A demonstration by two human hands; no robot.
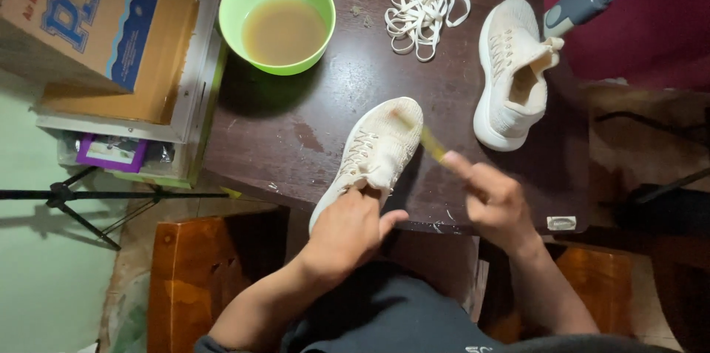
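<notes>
Firmly gripped shoe [377,147] — brush [431,144] (blurred)

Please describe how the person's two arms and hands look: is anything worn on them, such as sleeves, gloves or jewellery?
Both forearms are bare up to the elbows; no sleeves reach them. The left hand and the right hand wear no gloves, and no ring, watch or bracelet is visible. The right hand is slightly blurred. Dark clothing shows at the lap.

We hold a cream sneaker [377,150] by its heel with our left hand [349,231], while our right hand [492,198] presses a blurred yellow brush [431,144] against its toe. A second sneaker [510,76], loose white laces [423,17] and a green bowl [277,17] of murky water sit on the dark table [296,138].
</notes>
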